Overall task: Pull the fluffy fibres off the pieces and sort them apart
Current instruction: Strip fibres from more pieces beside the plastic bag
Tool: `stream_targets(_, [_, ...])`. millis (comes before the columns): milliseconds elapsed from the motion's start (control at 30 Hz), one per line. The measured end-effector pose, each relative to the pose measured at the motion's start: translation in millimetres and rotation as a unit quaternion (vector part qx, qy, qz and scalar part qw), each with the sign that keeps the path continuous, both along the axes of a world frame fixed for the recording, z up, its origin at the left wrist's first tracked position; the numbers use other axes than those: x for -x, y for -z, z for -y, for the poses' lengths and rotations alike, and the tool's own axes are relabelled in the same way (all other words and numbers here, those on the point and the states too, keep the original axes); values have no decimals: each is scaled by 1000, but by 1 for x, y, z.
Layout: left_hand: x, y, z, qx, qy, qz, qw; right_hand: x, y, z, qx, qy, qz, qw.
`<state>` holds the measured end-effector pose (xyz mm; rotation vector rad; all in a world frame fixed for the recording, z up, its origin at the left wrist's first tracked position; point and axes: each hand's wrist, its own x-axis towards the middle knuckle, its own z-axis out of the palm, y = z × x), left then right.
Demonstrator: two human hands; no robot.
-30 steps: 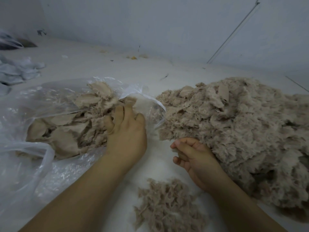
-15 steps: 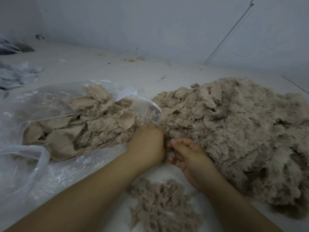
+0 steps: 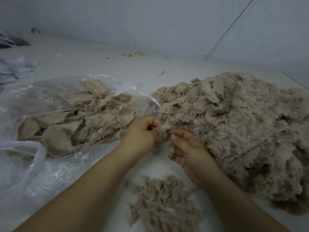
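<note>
A big heap of beige fluffy pieces (image 3: 237, 128) covers the right side of the white surface. My left hand (image 3: 142, 133) pinches a fluffy piece (image 3: 164, 127) at the heap's near-left edge. My right hand (image 3: 187, 149) is beside it, fingers curled, its fingertips at the same piece. A clear plastic bag (image 3: 50, 169) on the left holds flat, stripped beige pieces (image 3: 70, 124). A small pile of loose pulled fibres (image 3: 160, 203) lies close to me between my forearms.
A grey-white wall (image 3: 150, 22) stands behind the surface. Pale blue-grey cloth scraps (image 3: 15, 69) lie at the far left, and a few small yellowish crumbs (image 3: 129, 55) near the wall. A thin dark line (image 3: 229, 29) slants down the wall at right.
My left hand came out of the plastic bag and moved right to the heap's edge, where it now pinches a piece. My right hand stayed in place and shifted slightly toward it.
</note>
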<state>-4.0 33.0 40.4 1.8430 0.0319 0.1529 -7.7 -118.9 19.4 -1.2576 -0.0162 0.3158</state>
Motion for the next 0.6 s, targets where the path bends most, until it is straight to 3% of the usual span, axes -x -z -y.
stream_targets(67, [6,-6,-5,41,43,-8,998,0,0,-1,-4,2,-3,1000])
stream_targets(300, [14,-8,-17,22,200,-54,978,-3,2,-2,-53,16,-33,998])
stream_targets(467, [15,-11,-17,170,249,-77,950,-4,2,0,-40,-4,-22,999])
stream_targets(600, [15,-8,-14,190,265,-107,939,-1,0,0,-51,-15,-12,999])
